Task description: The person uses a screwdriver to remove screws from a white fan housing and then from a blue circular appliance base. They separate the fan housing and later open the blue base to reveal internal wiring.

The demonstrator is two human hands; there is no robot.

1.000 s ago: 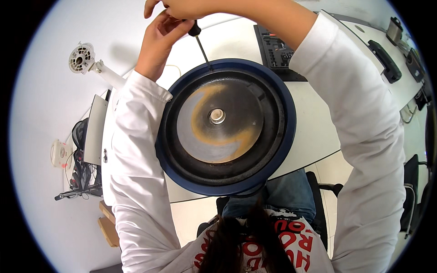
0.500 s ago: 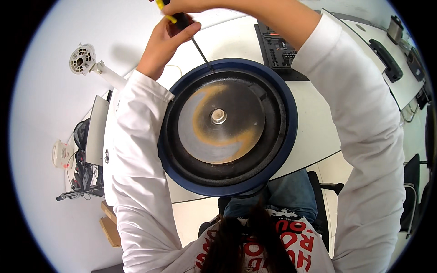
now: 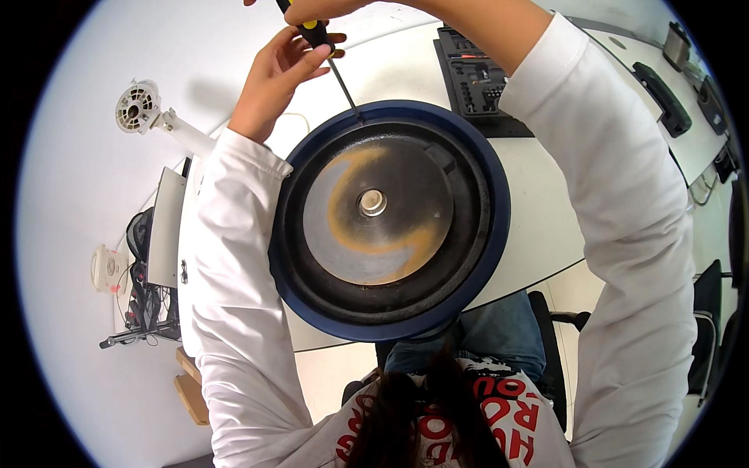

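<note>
A long screwdriver (image 3: 316, 33) with a black and yellow handle slants down to the far rim of a round, dark blue-edged part (image 3: 495, 234). Its tip meets the black ring just inside that rim. My left hand (image 3: 273, 78) is loosely curled around the lower handle, thumb in front and fingertips showing behind. Higher up, my right hand (image 3: 328, 8) grips the handle's top and is partly cut off by the picture's edge. Inside the round part lies a grey metal disc (image 3: 374, 249) with yellowish-brown stains and a pale metal hub (image 3: 373, 203) at its middle.
A black tool case (image 3: 477, 82) lies open beyond the round part to the right. The white table (image 3: 538, 203) carries everything. At the left stands a white fan-like device (image 3: 139, 108) on an arm. A black phone-like object (image 3: 662, 101) sits far right.
My left hand's fingers have loosened and spread around the handle. The right hand has turned slightly at the top of the screwdriver, whose tip stays at the far rim.
</note>
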